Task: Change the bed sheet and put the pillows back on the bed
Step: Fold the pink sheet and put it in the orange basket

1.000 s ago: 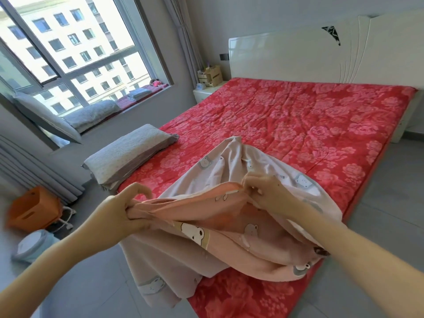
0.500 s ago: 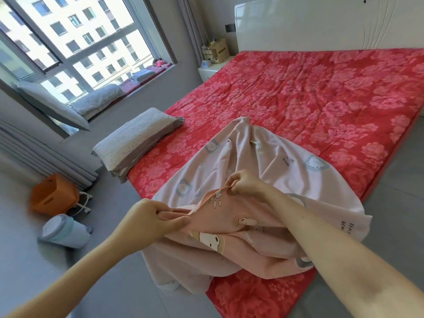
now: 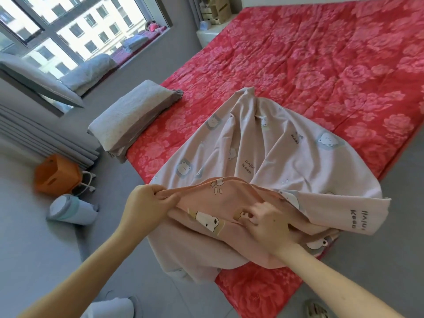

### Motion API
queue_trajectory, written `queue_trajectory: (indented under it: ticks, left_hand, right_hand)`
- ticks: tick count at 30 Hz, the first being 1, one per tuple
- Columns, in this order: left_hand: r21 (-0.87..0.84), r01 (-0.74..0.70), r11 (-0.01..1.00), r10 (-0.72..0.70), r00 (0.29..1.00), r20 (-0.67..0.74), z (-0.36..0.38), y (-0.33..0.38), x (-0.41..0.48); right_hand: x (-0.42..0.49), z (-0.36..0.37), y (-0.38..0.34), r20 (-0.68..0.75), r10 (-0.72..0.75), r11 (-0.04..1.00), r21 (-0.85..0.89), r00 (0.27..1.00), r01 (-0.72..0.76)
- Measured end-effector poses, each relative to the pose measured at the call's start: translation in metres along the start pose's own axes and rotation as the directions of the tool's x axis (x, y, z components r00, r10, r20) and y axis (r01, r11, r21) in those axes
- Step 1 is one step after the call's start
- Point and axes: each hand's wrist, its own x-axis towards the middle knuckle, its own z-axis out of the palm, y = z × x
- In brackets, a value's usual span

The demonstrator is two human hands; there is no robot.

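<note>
**Sheet [image 3: 275, 152] bunched at near bed [image 3: 321, 65] corner**

Fabric is draped partly over the mattress edge. A pink fold is pinched at its hem by the left grip [image 3: 146, 200]; the right grip [image 3: 266, 226] is curled onto the same fold. Grey pillow [image 3: 133, 118] is laid along the bed's left edge.

Bed [image 3: 332, 65] cut off top and right. Right hand [image 3: 266, 226] fingertips buried in sheet [image 3: 286, 152] folds. Boxes [image 3: 220, 9] at top edge cropped, contents too small to tell.
</note>
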Motion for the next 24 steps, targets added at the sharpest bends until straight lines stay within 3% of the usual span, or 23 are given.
queue_trajectory:
  ticks: [4,7,10,13,18,22,24]
  left_hand:
    - [-0.009,0.022,1.0,-0.022,1.0,-0.005,0.002,-0.001,0.005]
    - [-0.013,0.029,0.999,-0.03,1.0,-0.005,0.002,-0.001,0.007]
    - [-0.011,-0.003,1.0,0.003,1.0,-0.019,-0.001,-0.001,0.011]
    - [-0.032,-0.014,0.999,0.012,0.999,-0.038,-0.01,-0.009,0.017]
    - [-0.002,-0.027,1.0,0.027,0.999,-0.03,-0.015,-0.027,0.021]
    - [-0.021,-0.088,0.996,0.088,0.996,0.008,-0.016,-0.025,0.02]
    - [-0.02,-0.16,0.987,0.161,0.982,0.099,-0.019,-0.024,0.019]
  right_hand:
    - [-0.005,0.035,0.019,0.115,0.006,0.993,-0.12,0.993,0.008]
    - [-0.001,0.05,0.028,0.115,0.015,0.99,-0.141,0.993,0.001]
    - [-0.002,0.048,0.029,0.101,0.026,0.998,0.05,0.995,-0.032]
    - [-0.005,0.019,0.036,0.124,0.13,0.953,0.259,0.984,-0.158]
    - [-0.006,-0.051,0.048,-0.089,0.286,0.924,0.29,0.954,-0.25]
    - [-0.033,-0.066,0.054,0.022,0.275,0.95,0.15,0.961,-0.275]
    - [-0.025,-0.078,0.061,-0.067,0.371,0.919,0.167,0.926,-0.356]
